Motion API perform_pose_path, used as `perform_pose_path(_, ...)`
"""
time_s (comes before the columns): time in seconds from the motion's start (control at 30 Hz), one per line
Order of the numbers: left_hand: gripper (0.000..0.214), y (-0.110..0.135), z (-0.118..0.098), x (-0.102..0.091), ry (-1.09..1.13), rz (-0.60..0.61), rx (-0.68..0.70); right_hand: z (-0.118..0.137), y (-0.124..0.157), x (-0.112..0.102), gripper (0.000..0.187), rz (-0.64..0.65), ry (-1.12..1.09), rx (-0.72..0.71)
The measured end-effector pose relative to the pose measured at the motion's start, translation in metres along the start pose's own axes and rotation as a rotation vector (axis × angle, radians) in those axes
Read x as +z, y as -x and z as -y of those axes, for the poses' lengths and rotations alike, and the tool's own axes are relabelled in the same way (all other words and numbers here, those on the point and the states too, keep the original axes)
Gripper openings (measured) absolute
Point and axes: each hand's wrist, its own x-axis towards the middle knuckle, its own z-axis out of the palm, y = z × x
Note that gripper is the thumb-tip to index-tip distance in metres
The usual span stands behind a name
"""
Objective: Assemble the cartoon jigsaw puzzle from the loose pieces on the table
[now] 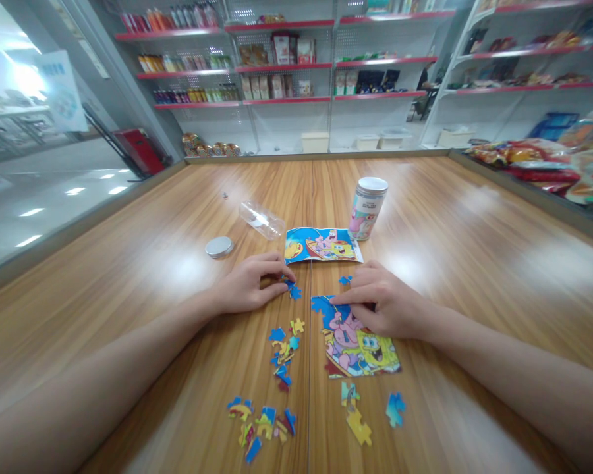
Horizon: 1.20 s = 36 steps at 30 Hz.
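Judging by the picture strip [323, 246] ahead of us, we have roughly the right-hand part joined: the assembled puzzle section [346, 352] lies flat on the table [439, 408], right of the seam, with the pink and yellow characters largely made up. What seems left is the burger side, since loose yellow and blue pieces lie in a middle cluster [284, 352] and a nearer cluster [264, 421], with a yellow piece [359, 426] and a blue-green piece [396, 409] below the section. Our left hand [252, 283] has thumb and forefinger drawn close together at some blue pieces [295, 291]; we cannot tell whether it grips one. Our right hand [388, 299] rests over the section's upper right, forefinger reaching along its blue top, and we cannot see whether anything is under the palm. The section looks glossy and bright, its left edge knobbed and uneven, its bottom edge nearly straight.
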Motion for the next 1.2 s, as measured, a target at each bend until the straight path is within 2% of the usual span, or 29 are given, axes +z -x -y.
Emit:
perform_pose_path(0.27,0.013,0.000,0.004,-0.002,0.094,0.015,0.011,0.000,0.000,0.001,0.028,0.004,0.010,0.004)
perform_pose_path(0.53,0.008,0.002,0.004,0.001,0.089,-0.022,0.029,0.000,0.000,0.000,0.029,0.004,0.015,0.014)
perform_pose_path(0.63,0.007,0.003,-0.003,0.005,0.133,-0.037,0.024,0.001,0.000,0.000,0.029,-0.001,0.018,0.008)
perform_pose_path(0.77,0.010,0.001,-0.027,0.017,0.156,-0.170,-0.061,0.001,-0.001,0.001,0.029,-0.011,0.017,-0.002)
perform_pose_path(0.87,0.013,-0.001,-0.039,0.025,0.119,-0.094,-0.023,0.000,-0.002,0.002,0.027,-0.016,0.021,-0.004)
perform_pose_path(0.93,0.013,-0.002,-0.039,0.025,0.087,-0.061,0.010,0.000,-0.002,0.002,0.026,-0.012,0.020,0.003)
perform_pose_path(1.1,0.016,0.000,-0.031,0.016,-0.002,-0.127,-0.019,0.001,-0.001,0.000,0.027,0.001,0.019,0.006)
perform_pose_path(1.2,0.020,0.000,-0.033,0.016,-0.023,-0.126,0.017,0.002,-0.002,0.000,0.027,-0.002,0.013,0.002)
